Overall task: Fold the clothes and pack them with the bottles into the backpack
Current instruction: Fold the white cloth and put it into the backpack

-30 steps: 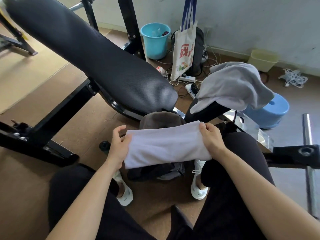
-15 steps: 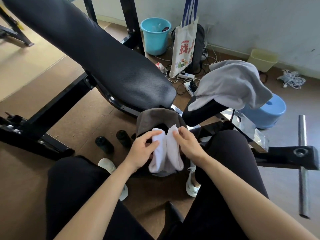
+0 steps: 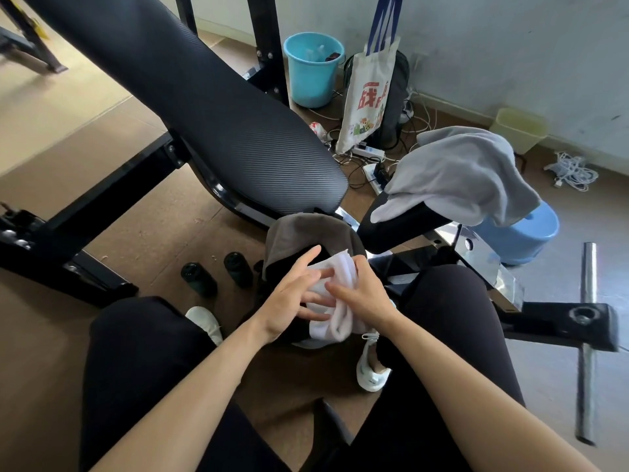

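Note:
A folded white cloth [image 3: 335,318] is bunched over the open mouth of the grey-brown backpack [image 3: 299,229] on the floor between my knees. My right hand [image 3: 362,296] grips the cloth from the right side. My left hand [image 3: 291,296] lies flat against its left side with fingers spread and straight. Two dark bottles [image 3: 198,278] [image 3: 238,269] stand on the floor just left of the backpack. A grey garment [image 3: 459,175] is draped over the black pad to the right, behind the backpack.
A large black bench pad [image 3: 211,107] slants across the left and centre, with its black frame [image 3: 68,240] low on the floor. A blue stool [image 3: 520,236], blue bucket [image 3: 313,69], hanging tote bag [image 3: 369,97] and cables sit behind. A metal bar [image 3: 587,335] lies right.
The white cloth was held stretched wide between both hands, then folded together and lowered onto the backpack's opening. My left hand went from pinching it to lying flat against it.

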Action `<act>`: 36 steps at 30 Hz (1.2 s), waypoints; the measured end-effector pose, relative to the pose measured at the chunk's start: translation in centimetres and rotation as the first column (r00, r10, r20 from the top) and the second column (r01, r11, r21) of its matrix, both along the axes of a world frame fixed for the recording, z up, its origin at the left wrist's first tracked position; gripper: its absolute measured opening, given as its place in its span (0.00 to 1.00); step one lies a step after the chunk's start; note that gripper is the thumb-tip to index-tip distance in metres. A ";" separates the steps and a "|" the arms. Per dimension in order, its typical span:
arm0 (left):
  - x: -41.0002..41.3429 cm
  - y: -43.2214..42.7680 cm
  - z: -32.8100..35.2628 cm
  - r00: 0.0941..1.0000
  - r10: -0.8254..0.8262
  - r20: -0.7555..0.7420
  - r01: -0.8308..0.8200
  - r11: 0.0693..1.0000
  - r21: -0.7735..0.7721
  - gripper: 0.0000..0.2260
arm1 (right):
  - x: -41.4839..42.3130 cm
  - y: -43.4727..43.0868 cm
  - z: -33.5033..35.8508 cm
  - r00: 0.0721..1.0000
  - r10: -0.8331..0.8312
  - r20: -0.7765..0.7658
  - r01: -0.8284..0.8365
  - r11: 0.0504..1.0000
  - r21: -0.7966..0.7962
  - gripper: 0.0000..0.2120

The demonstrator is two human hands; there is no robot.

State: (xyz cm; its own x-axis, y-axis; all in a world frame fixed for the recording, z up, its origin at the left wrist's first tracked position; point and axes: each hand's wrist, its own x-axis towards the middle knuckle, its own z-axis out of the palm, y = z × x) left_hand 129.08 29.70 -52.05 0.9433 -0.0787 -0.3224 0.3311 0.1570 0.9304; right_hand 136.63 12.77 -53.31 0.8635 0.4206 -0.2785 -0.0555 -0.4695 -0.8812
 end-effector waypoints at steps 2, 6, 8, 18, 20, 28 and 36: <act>0.4 0.5 -0.4 0.998 0.058 0.014 -0.058 0.997 0.051 0.22 | 0.4 -0.2 -0.2 0.997 -0.037 -0.071 0.044 0.994 0.101 0.11; 1.3 1.7 -1.9 0.927 0.369 0.071 -0.374 0.889 0.263 0.18 | 1.2 -0.6 0.3 0.936 -0.065 -0.345 0.182 0.929 0.321 0.10; 1.5 2.5 -2.7 0.884 0.463 0.057 -0.451 0.817 0.360 0.19 | 1.6 -0.8 1.0 0.880 -0.045 -0.473 0.269 0.868 0.418 0.13; 1.1 1.9 -2.8 0.964 0.200 -0.175 -0.195 0.980 0.046 0.29 | 2.1 -1.3 0.8 0.883 -0.169 -0.438 0.347 0.863 0.367 0.33; 1.3 1.9 -2.6 0.957 0.248 -0.150 -0.241 0.969 0.064 0.20 | 2.0 -1.6 0.6 0.933 -0.052 -0.355 0.217 0.870 0.443 0.43; 1.0 2.1 -2.9 0.983 0.172 -0.061 -0.151 0.954 0.259 0.19 | 1.1 -1.6 -0.6 0.976 0.217 -0.038 -0.218 0.975 -0.044 0.37; 0.3 -0.3 -3.6 0.968 0.123 0.220 -0.250 0.578 0.777 0.31 | 0.2 -0.3 -0.9 0.962 0.271 0.041 -0.256 0.941 -0.220 0.41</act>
State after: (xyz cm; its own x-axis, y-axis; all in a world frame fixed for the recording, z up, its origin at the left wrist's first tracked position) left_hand 129.43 29.37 -55.68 0.9428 0.3304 -0.0440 0.2518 -0.6195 0.7435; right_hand 136.85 12.42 -54.25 0.7502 0.5740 -0.3282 0.1533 -0.6339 -0.7581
